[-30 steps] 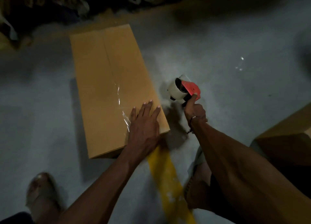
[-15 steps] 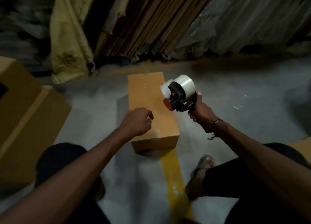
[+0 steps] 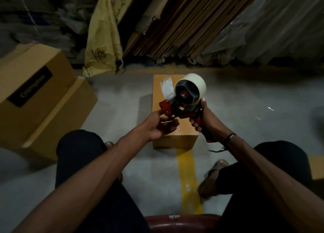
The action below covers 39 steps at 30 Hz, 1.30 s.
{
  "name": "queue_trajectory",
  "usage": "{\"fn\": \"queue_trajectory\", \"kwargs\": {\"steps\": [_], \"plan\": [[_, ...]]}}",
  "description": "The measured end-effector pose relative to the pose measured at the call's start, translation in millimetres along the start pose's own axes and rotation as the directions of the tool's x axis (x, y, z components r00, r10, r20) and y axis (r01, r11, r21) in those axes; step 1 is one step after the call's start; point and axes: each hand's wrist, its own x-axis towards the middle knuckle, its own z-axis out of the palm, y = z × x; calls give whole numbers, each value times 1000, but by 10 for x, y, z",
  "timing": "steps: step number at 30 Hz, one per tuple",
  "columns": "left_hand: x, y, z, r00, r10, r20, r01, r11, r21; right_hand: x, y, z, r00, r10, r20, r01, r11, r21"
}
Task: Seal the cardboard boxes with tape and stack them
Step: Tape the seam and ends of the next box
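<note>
Now lifted off the box [image 3: 175, 126] on the floor, left hand [image 3: 162, 126] fingering the red front of the tape dispenser [image 3: 186, 97], right hand [image 3: 204, 119] gripping its handle, likely freeing the tape end

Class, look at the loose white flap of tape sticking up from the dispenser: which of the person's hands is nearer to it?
Left. The left hand sits just below the loose white tape flap, at the dispenser's red front; the right hand grips the red handle, behind the roll.
</note>
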Motion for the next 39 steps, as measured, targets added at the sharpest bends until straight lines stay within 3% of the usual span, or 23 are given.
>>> {"fn": "queue_trajectory", "kwargs": {"steps": [3,11,14,18,21,27,31,35,39], "plan": [[4,56,18,999,36,17,-33,986,-164,45,-73,58,1000,-5,23,5,1000,7],[22,216,-5,998,54,-35,-63,926,-371,212,-182,54,995,-31,97,24,997,66],[79,191,-9,999,41,9,-32,885,-464,225,-100,-29,994,-10,110,2,998,70],[162,188,-19,999,3,53,22,882,-471,242,-58,-124,994,5,112,-12,998,64],[152,211,32,999,12,39,2,941,-338,263,-47,-149,993,8,118,-14,999,52],[224,131,-34,990,-46,-133,36,996,-77,272,-49,-140,990,-6,138,2,1000,26],[354,100,-141,951,76,-299,-63,997,54,305,43,-125,984,-19,175,26,999,-38],[521,27,-312,859,283,-426,-164,941,294,370,146,-63,979,-48,196,71,991,-111],[731,-73,-540,780,382,-495,-144,880,452,577,313,-23,978,-12,209,51,982,-182]]}}
